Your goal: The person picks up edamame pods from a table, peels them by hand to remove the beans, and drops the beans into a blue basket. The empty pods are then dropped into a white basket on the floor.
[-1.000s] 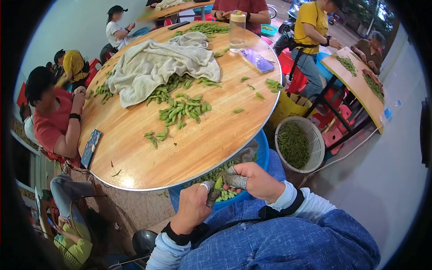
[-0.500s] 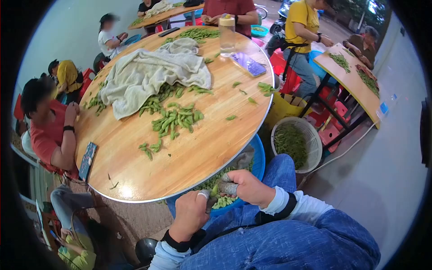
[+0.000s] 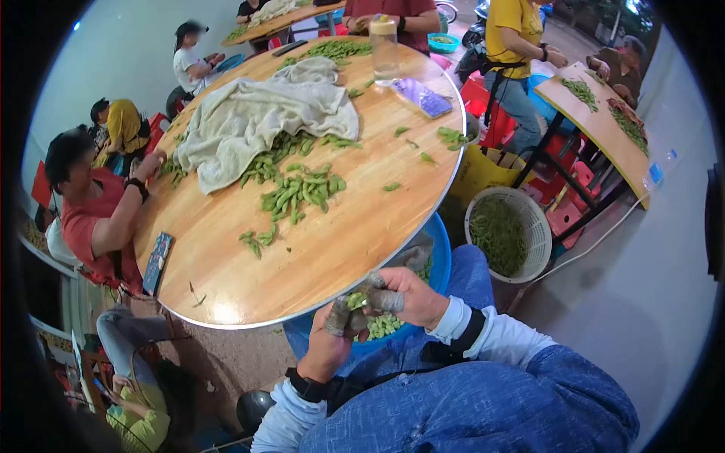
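My left hand [image 3: 326, 346] and my right hand [image 3: 417, 298] meet just off the near edge of the round wooden table [image 3: 332, 249]. Grey wraps cover some fingers on both. A green soybean pod [image 3: 356, 300] is pinched between them, partly hidden by the fingers. Beneath the hands, a blue basin [image 3: 439, 278] rests at my lap with pale green shelled beans [image 3: 385, 327] inside. Farther in on the tabletop lies a loose pile of soybean pods [image 3: 302, 192]. A pale towel [image 3: 264, 121] covers part of a larger heap.
A clear bottle [image 3: 384, 53] and a purple packet [image 3: 423, 98] stand near the table's right side. A patterned phone [image 3: 157, 263] lies at the left rim. To the right is a white basket [image 3: 540, 249] of green pods or hulls. Other people sit around, one in red at left.
Both hands have drawn closer together and the fingers now cover more of the pod. The person in red at left has raised a forearm toward the heap. The view has shifted slightly.
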A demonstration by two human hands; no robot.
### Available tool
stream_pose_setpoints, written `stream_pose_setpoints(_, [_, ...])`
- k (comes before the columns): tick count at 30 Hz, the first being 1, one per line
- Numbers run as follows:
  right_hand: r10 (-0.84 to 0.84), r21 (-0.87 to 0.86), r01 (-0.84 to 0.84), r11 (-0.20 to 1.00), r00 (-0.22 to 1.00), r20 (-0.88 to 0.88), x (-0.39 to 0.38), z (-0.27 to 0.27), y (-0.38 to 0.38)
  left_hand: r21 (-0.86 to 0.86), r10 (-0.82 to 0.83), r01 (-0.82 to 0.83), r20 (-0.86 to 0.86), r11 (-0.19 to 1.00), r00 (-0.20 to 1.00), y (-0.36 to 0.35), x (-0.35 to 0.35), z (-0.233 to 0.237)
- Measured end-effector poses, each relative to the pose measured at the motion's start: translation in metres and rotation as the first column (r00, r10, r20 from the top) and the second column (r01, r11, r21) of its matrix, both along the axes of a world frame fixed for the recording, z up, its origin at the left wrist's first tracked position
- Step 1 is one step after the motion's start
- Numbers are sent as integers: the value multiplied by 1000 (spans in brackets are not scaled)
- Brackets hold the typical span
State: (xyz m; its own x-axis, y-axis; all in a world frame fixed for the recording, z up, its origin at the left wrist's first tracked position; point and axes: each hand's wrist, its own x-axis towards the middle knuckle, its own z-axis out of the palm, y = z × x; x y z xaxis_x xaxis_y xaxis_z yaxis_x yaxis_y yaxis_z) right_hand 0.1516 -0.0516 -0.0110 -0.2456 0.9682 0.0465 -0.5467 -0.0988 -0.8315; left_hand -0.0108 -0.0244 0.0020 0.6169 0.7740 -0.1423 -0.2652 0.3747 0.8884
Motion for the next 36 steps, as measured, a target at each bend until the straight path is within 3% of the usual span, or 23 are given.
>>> stream_pose_setpoints(2, [-46, 50, 40, 998, 992, 118, 2, 8, 0, -24, 34, -35, -48, 999, 998, 1, -1, -3])
stream_pose_setpoints(4, [-116, 73, 103, 992, 972, 205, 2, 17, -2, 355, 71, 49, -319, 934, 945, 4, -4, 1])
stream_pose_setpoints(6, [-135, 86, 112, 990, 931, 339, 4, 12, -4, 675, 230, 173, -463, 717, 856, 0, 0, 10])
stream_pose_setpoints(7, [-140, 82, 117, 990, 910, 390, 3, 10, -5, 685, 283, 219, -541, 695, 792, -1, -2, 4])
stream_pose_setpoints(9, [-145, 72, 126, 989, 873, 466, 2, 13, -4, 668, 257, 162, -482, 726, 837, 1, 3, 7])
stream_pose_setpoints(13, [-67, 105, 23, 994, 896, 440, 6, 11, -1, 582, 141, 69, -308, 810, 941, 8, -1, -11])
stream_pose_setpoints(15, [-35, 146, -23, 989, 924, 380, 8, 12, -1, 143, -32, 58, -179, 988, 983, 9, -8, -6])
stream_pose_setpoints(16, [17, 127, -55, 990, 959, 283, 8, 9, 0, -98, -92, 83, -86, 992, 992, 8, -10, -4])
stream_pose_setpoints(19, [116, 66, -118, 991, 993, 34, 11, -10, 6, -249, -195, 203, 54, 947, 979, 11, -9, -3])
stream_pose_setpoints(21, [119, -3, -120, 993, 991, -62, 10, -19, 9, -188, -155, 150, -11, 971, 988, 9, -1, 2])
stream_pose_setpoints(24, [80, -139, -65, 988, 991, 107, 16, -8, 5, -10, -150, 150, -112, 989, 982, 12, -1, 1])
stream_pose_setpoints(28, [-17, 26, 8, 1000, 937, 349, 10, 22, 0, 90, -135, 175, -337, 980, 932, 15, -4, -8])
stream_pose_setpoints(29, [-59, 60, 36, 998, 886, 459, 6, 11, 0, 60, -113, 143, -351, 988, 929, 15, -2, -6])
stream_pose_setpoints(32, [-84, 109, 26, 994, 817, 571, 5, 12, 3, 49, -98, 121, -334, 991, 938, 17, -6, -14])
stream_pose_setpoints(36, [-126, 71, 105, 992, 897, 424, -1, 10, 5, 145, -68, 107, -254, 984, 965, 16, -4, -15])
